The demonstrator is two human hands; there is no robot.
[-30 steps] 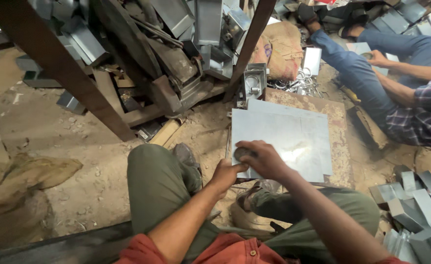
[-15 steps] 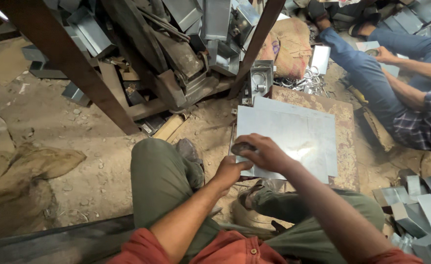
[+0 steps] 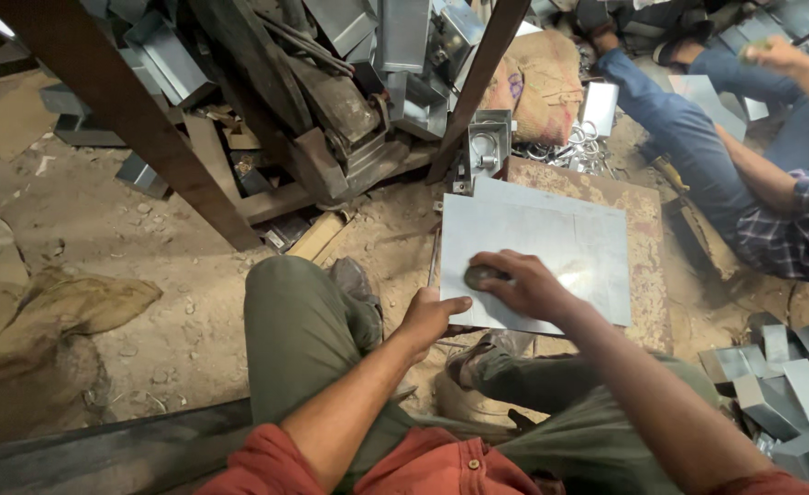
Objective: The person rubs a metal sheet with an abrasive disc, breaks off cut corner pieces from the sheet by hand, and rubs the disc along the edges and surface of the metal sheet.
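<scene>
Far left: cloth [image 3: 51,312] lying on the dirt floor [image 3: 148,238], dark wood beam [image 3: 120,110] slanting up over it. Behind the beam, a heap of bent metal parts [image 3: 377,55] w/ a 2nd post [image 3: 478,82] leaning across.

Centre: person seated on the ground, knee [image 3: 299,321] up. Left hand [image 3: 432,316] is at the near-left corner of the sheet [image 3: 551,247], thumb on top, fingers curled under the edge as far as I can tell, so it's pinching the sheet, not loose. Right hand [image 3: 523,284] lies on top of the sheet just right of the left, fingers closed round a small dark round tool [image 3: 479,275], pressed to the metal near that same corner.

Sheet is flat, grey, rectangular, resting on a brown board [image 3: 647,229]. Most of it spreads away to the right and up from both hands; long axis runs left-right. Left hand is nearer the edge, right is further in.

Right: another person in jeans [image 3: 688,137] and a check shirt [image 3: 798,229], a hand [image 3: 775,53] raised at top. Low right: stack of folded grey pieces [image 3: 789,385].
</scene>
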